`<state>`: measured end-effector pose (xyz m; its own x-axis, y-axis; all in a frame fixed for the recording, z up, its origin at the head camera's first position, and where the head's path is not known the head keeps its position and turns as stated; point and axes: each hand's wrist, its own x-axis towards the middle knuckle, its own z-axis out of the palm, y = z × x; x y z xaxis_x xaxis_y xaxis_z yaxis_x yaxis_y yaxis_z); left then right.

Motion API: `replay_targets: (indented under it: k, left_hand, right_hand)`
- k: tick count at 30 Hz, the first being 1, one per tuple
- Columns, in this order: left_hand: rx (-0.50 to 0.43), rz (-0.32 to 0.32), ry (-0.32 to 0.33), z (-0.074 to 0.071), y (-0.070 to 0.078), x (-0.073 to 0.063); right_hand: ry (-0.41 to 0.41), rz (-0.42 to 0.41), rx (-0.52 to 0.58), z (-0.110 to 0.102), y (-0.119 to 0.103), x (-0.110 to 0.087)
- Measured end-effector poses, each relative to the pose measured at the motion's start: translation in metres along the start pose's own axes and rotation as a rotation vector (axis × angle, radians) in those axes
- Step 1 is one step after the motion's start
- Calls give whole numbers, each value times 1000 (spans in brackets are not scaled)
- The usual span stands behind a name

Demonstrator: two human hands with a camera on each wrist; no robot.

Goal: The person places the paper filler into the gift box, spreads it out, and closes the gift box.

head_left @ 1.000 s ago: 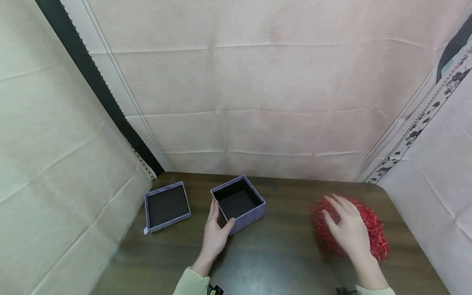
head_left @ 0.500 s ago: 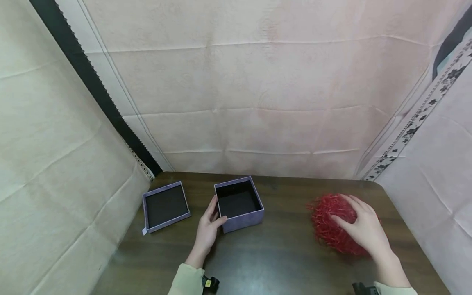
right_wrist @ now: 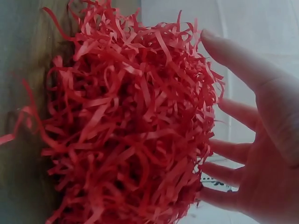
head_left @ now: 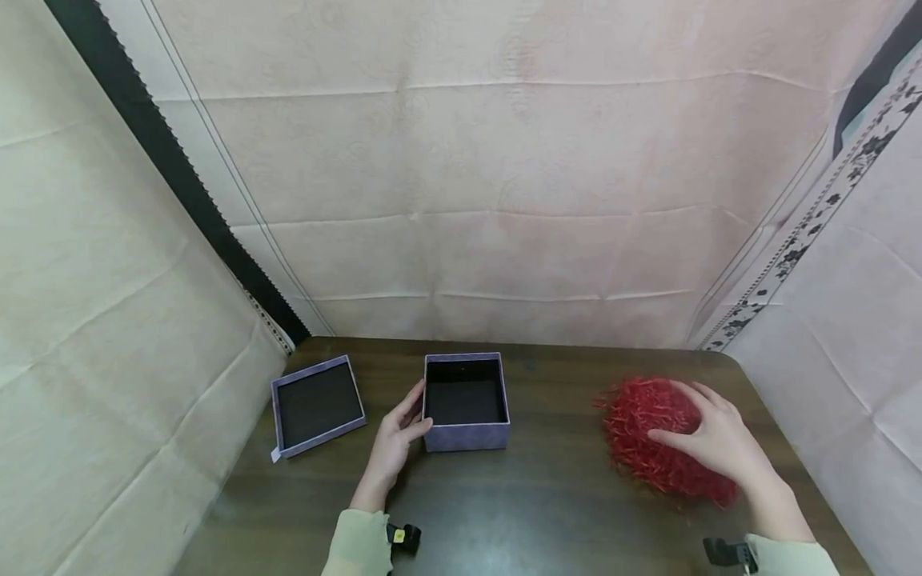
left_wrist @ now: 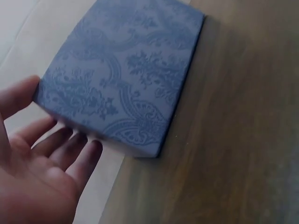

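Note:
An open purple box (head_left: 467,437) with a black inside stands on the table, its near wall facing me. My left hand (head_left: 392,444) is at its left side, thumb by the near corner and fingers along the left wall. The left wrist view shows the box's damask-patterned wall (left_wrist: 117,70), with thumb and relaxed fingertips right at its edges. To the right, a heap of red shredded paper (head_left: 644,436) lies on the table. My right hand (head_left: 723,448) rests against its right side, fingers spread. In the right wrist view, these fingertips meet the paper strands (right_wrist: 126,121).
The matching shallow lid (head_left: 320,406) lies inside-up left of the box, a small pale tab at its near left corner. Pale cloth sheets (head_left: 504,200) hang behind and beside the brown wooden table (head_left: 547,512).
The box has turned from a slant to face me squarely, my left hand staying at its side. My right hand has shifted from atop the red paper to its right side.

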<state>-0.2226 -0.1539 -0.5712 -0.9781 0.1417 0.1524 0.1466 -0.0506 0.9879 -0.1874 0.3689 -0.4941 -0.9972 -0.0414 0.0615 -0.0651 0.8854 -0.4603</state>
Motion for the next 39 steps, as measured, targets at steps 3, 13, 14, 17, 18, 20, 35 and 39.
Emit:
replay_targets:
  k: [3,13,14,17,18,20,35,39]
  left_hand:
    - [-14,7,-37,-3,-1,1]
    - [-45,28,-70,-5,-8,0]
    - [-48,28,-70,-5,-8,0]
    - [-52,28,-64,-5,-8,0]
    - [-49,30,-61,-5,-8,0]
    - [-38,34,-54,-4,-7,0]
    - [13,60,-26,-3,-4,-1]
    - [20,61,-23,-2,-4,-1]
  right_hand:
    - [-56,16,-16,1,-1,6]
    - [-134,23,-64,9,-1,17]
    - [-134,25,-65,10,1,18]
    - [-127,26,-67,14,7,19]
    - [-120,26,-68,15,8,20]
    - [-107,21,-71,16,10,20]
    - [-14,-24,-10,-5,2,19]
    - [20,-20,22,-12,1,17]
